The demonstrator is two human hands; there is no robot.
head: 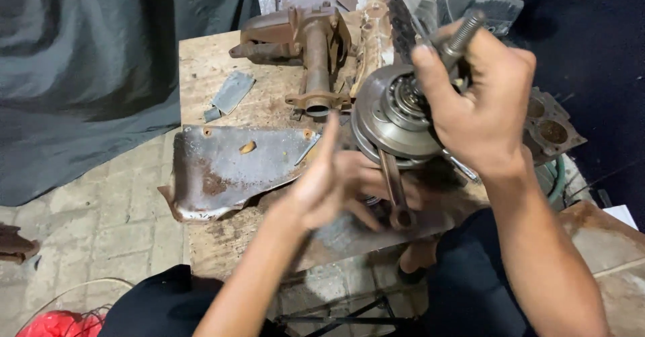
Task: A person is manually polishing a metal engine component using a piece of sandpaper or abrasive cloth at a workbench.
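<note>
Fingers of the right hand (480,105) gripped the threaded shaft end of a round metal crankshaft assembly (396,118), lifting it above the wooden workbench (201,61). Beneath it, the left hand (336,182) cupped loosely, forefinger raised, steadying the dangling connecting rod (394,189) beside a rusty metal plate (228,165).

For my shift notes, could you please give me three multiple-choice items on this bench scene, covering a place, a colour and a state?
1. Where does the rusty metal plate lie?
A. on the wooden bench
B. on the floor
C. in a hand

2. What colour is the bag at bottom left?
A. blue
B. red
C. white

3. How is the crankshaft assembly supported?
A. lying flat
B. hanging from a hook
C. held up by the hands

Answers: 1 A, it rests on the wooden bench. 2 B, the bag is red. 3 C, the right hand grips its threaded end while the left hand is below.
</note>
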